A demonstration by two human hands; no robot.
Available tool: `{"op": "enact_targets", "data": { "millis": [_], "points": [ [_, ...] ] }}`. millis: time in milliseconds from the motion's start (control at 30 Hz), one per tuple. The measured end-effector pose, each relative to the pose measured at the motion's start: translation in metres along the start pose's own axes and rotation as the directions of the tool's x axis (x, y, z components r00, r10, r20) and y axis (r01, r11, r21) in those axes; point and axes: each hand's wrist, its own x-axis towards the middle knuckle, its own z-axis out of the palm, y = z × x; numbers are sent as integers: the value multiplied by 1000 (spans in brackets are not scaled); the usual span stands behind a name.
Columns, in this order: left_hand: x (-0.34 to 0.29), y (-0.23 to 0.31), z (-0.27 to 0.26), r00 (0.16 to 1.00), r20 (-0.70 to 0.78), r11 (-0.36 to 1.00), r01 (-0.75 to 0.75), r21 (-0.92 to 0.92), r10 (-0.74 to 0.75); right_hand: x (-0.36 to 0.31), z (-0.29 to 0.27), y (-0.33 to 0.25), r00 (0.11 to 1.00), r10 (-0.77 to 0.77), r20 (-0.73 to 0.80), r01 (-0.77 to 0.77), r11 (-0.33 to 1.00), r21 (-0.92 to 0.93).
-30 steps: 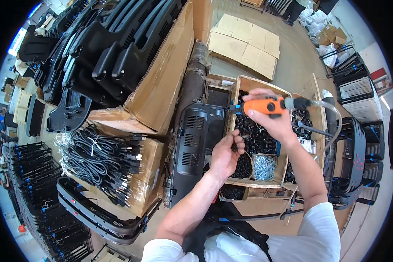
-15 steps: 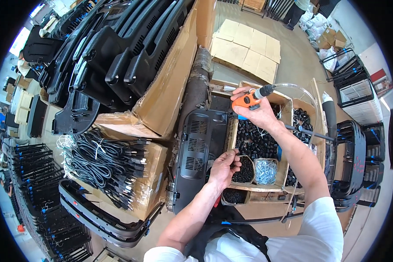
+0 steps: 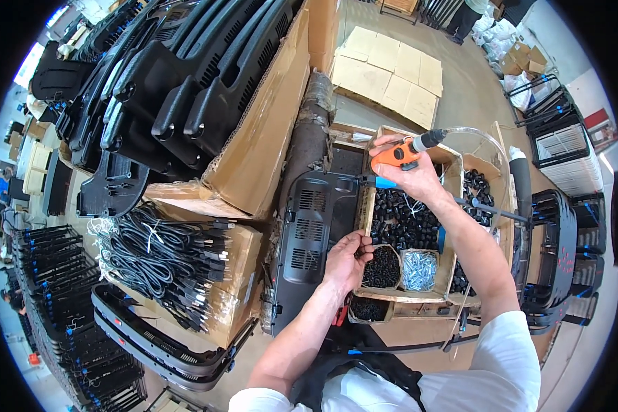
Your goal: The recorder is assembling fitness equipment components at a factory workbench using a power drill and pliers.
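Observation:
My right hand point(image 3: 419, 177) is wrapped around an orange and black air screwdriver point(image 3: 390, 158) with a clear hose at its grey end. It hovers over the far side of the wooden parts tray point(image 3: 450, 268). My left hand point(image 3: 347, 261) is closed with its fingertips together, between a black vented plastic cover point(image 3: 314, 199) and a bag of small black screws point(image 3: 382, 266); whatever it may pinch is too small to name. Beside that bag are silver screws point(image 3: 419, 270). Black plastic caps point(image 3: 395, 221) fill the large compartment beyond them.
On the left, a cardboard box point(image 3: 264, 130) holds stacked black plastic covers point(image 3: 185, 82). Bundled black cables point(image 3: 165, 250) lie on a carton nearer me. Flattened cardboard point(image 3: 388, 72) is on the floor ahead. Black frames point(image 3: 553, 247) stand at the right.
My right hand and the screwdriver have shifted slightly to the right. My left hand has drawn a little to the left, its fingers still closed.

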Motion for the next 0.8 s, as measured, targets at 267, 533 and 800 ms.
{"op": "enact_targets", "data": {
  "millis": [267,533,800],
  "points": [
    [12,2,12,1000,4,1000,7,17,-7,4,-2,2,996,48,77,-49,999,12],
    [14,0,17,1000,0,1000,-13,-18,13,14,5,-9,986,79,145,-56,986,-154],
    [19,-2,22,999,-52,1000,-6,-28,5,20,7,-9,978,32,205,28,960,-278]
  ]
}}
